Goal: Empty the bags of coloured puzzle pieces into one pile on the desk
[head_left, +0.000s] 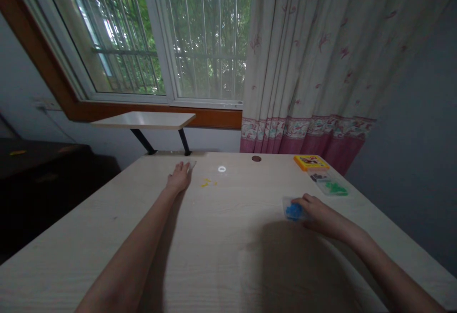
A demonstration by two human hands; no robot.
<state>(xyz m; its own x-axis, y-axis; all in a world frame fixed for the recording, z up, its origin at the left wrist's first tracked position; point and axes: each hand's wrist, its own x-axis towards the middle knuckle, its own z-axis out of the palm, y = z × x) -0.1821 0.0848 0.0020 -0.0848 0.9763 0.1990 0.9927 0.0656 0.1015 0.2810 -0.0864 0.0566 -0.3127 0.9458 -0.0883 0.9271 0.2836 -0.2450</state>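
At the far left of the table, my left hand [178, 177] rests low with its fingers bent together. A small pale, see-through piece [193, 165] shows beside its fingertips; what the fingers hold is too small to make out. Several little yellow pieces [206, 182] lie scattered to the right of this hand, with a white ring [222, 169] just beyond them. My right hand [313, 213] grips the right side of a clear plastic box [285, 203], thumb and fingers closed on its edge. Small blue pieces [293, 211] fill part of that box.
A yellow box [310, 162] stands at the back right corner. In front of it are a clear case with dark bits [319, 176] and green pieces [335, 187]. A raised white shelf [143, 120] on black legs stands back left. Curtain [307, 65] and window lie behind.
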